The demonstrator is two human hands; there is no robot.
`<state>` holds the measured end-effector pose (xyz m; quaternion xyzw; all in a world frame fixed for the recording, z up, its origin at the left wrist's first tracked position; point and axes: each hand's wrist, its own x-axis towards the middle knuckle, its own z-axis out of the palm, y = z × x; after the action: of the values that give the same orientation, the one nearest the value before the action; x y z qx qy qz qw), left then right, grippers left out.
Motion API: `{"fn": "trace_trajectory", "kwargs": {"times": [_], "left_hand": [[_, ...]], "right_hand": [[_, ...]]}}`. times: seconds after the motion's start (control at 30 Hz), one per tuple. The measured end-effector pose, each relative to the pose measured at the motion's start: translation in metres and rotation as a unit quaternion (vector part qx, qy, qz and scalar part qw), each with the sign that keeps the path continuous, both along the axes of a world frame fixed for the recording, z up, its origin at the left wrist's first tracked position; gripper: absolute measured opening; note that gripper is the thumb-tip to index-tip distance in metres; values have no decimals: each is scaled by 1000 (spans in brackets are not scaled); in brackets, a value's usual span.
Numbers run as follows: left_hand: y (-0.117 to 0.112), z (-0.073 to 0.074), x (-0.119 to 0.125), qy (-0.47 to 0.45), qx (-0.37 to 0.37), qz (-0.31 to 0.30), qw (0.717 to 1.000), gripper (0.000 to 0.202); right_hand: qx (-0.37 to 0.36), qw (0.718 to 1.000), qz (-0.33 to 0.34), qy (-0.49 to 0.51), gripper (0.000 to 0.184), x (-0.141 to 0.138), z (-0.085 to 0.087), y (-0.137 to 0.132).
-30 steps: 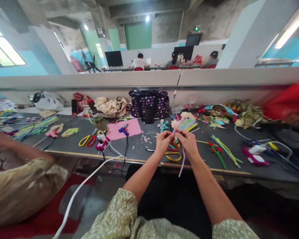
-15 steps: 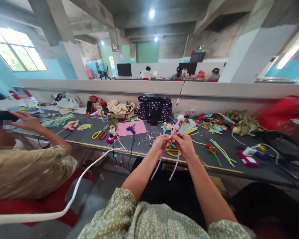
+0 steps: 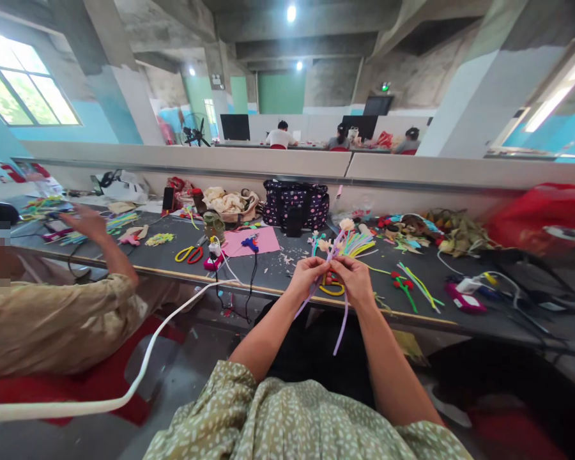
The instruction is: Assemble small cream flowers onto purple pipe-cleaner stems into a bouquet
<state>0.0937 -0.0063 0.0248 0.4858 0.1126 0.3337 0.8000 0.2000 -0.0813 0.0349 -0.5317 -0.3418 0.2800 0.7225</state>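
Just over the table's front edge, my left hand [image 3: 310,276] and my right hand [image 3: 354,279] come together in pinches on lilac pipe cleaners [image 3: 341,333]. Two long lilac ends hang below the fingers, and more lilac stands up above them. Where the strands cross is partly covered by my fingertips. Behind the hands lie a bundle of pastel pipe cleaners [image 3: 358,243] and a cream flower [image 3: 347,225]. Yellow-handled scissors [image 3: 332,290] rest on the table under my hands. To the right is a red and green pipe cleaner piece [image 3: 406,291].
A blue glue gun [image 3: 250,243] sits on a pink sheet [image 3: 269,239]. Scissors [image 3: 190,254] and a power strip [image 3: 214,262] lie to the left. A white cable [image 3: 146,358] runs across the front left. A co-worker's arm [image 3: 111,249] reaches over the table. A patterned bag [image 3: 296,207] stands behind.
The view has shifted slightly. My hands stay pinched on the lilac pipe cleaners, whose hanging ends have swung and changed angle. The co-worker's hand has moved right, away from the head.
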Motion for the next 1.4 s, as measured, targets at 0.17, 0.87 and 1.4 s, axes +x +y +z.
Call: {"fn": "trace_trajectory", "kwargs": {"times": [0.17, 0.87, 1.4], "left_hand": [[-2, 1, 0, 5, -30, -6, 1000, 39], [-31, 6, -18, -17, 8, -10, 1000, 33], [-36, 3, -17, -40, 9, 63, 997, 33]], "right_hand": [[21, 997, 33, 66, 30, -10, 9, -3], [87, 996, 13, -5, 23, -33, 13, -28], [108, 994, 1, -8, 23, -35, 5, -22]]}}
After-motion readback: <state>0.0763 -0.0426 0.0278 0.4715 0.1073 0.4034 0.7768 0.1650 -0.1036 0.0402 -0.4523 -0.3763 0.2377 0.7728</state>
